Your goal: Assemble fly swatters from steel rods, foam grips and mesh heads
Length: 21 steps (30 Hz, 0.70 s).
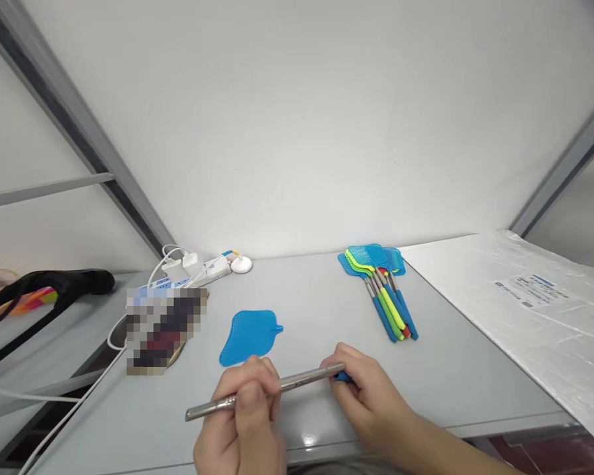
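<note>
My left hand is closed round a silver metal rod near its left end, thumb on top. The rod runs up to the right, where my right hand is closed at its other end. A bit of a blue piece, perhaps a handle, shows inside my right hand; the fingers cover most of it. Just beyond my left hand lies a loose blue fly swatter head with a short stub. Farther back on the right is a pile of fly swatters with blue, green and yellow handles.
A large white wrapped package with a label covers the table's right side. At the left back are a power strip with plugs and cables, a round white device and a blurred-out object. A black hanger-like thing sits far left.
</note>
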Motion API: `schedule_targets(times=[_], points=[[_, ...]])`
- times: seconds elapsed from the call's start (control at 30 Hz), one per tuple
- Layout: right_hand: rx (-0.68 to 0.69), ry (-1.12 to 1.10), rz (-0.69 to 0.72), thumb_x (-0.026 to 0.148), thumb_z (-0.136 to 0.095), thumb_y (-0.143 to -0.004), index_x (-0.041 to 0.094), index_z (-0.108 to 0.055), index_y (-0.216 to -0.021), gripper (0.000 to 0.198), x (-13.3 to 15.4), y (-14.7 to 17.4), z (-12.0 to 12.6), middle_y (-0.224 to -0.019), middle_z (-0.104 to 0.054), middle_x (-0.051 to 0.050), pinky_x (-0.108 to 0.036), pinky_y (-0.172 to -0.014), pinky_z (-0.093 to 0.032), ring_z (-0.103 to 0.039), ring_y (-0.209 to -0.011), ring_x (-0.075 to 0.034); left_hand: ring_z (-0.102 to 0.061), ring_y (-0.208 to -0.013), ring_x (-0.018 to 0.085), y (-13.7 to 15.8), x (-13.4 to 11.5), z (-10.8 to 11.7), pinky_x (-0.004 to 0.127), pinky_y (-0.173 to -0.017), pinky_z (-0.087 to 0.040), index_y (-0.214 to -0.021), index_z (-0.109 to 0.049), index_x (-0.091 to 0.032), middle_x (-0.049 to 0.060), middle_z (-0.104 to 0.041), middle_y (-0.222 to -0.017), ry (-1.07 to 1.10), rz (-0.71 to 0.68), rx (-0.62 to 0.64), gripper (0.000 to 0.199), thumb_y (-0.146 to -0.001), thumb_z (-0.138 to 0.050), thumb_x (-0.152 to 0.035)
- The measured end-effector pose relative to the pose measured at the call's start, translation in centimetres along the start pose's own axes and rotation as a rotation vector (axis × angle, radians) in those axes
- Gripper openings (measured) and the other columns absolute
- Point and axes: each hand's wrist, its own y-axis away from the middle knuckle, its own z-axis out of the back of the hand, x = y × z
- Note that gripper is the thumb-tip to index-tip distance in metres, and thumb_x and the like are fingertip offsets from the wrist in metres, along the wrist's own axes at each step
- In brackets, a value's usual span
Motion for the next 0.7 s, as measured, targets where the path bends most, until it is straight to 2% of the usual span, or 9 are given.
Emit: schedule_targets(times=[0.1, 0.23, 0.37, 0.57, 0.7], points=[[0.009, 0.015, 0.032, 0.002, -0.045, -0.081, 0.024, -0.060, -0.092, 0.028, 0.0, 0.1, 0.1, -0.080, -0.052, 0.003, -0.025, -0.060, -0.033, -0.048, -0.067, -0.011, -0.043, -0.050, 0.010, -0.2, -0.3, 0.2, 0.022, -0.043, -0.033, -0.068, -0.057, -0.017, -0.002, -0.045, -0.058, 0.014, -0.030, 0.009, 0.029, -0.093, -0.058, -0.033], [0.013, 0.024, 0.055, 0.004, -0.045, -0.082, 0.023, -0.061, -0.093, 0.027, 0.1, 0.1, 0.2, -0.080, -0.053, 0.003, -0.025, -0.059, -0.033, -0.048, -0.067, -0.011, -0.046, -0.055, 0.011, -0.3, 0.0, 0.8, 0.023, -0.045, -0.034, -0.070, -0.055, -0.017, -0.002, -0.044, -0.060, -0.046, -0.054, 0.078, 0.029, -0.095, -0.054, -0.030], [0.009, 0.055, 0.059, 0.003, -0.046, -0.080, 0.023, -0.063, -0.093, 0.030, 0.2, 0.1, 0.3, -0.081, -0.056, 0.003, -0.025, -0.060, -0.034, -0.049, -0.067, -0.011, -0.046, -0.056, 0.011, -0.1, 0.4, 1.1, 0.023, -0.046, -0.034, -0.071, -0.055, -0.017, -0.001, -0.045, -0.062, -0.076, -0.057, 0.090, 0.028, -0.097, -0.052, -0.028], [0.009, 0.112, 0.111, 0.003, -0.046, -0.080, 0.023, -0.062, -0.091, 0.027, 0.1, 0.1, 0.3, -0.078, -0.054, 0.003, -0.025, -0.060, -0.034, -0.051, -0.068, -0.012, -0.043, -0.054, 0.010, 0.0, 0.4, 0.8, 0.024, -0.046, -0.032, -0.075, -0.056, -0.018, -0.002, -0.044, -0.063, -0.007, -0.121, 0.089, 0.025, -0.098, -0.049, -0.027], [-0.002, 0.122, 0.118, 0.002, -0.047, -0.078, 0.023, -0.062, -0.092, 0.030, 0.1, 0.1, 0.3, -0.080, -0.056, 0.003, -0.024, -0.062, -0.035, -0.051, -0.069, -0.011, -0.042, -0.053, 0.010, -0.1, 0.6, 0.9, 0.023, -0.044, -0.030, -0.072, -0.053, -0.017, -0.002, -0.042, -0.060, -0.009, -0.098, 0.128, 0.029, -0.099, -0.048, -0.028]])
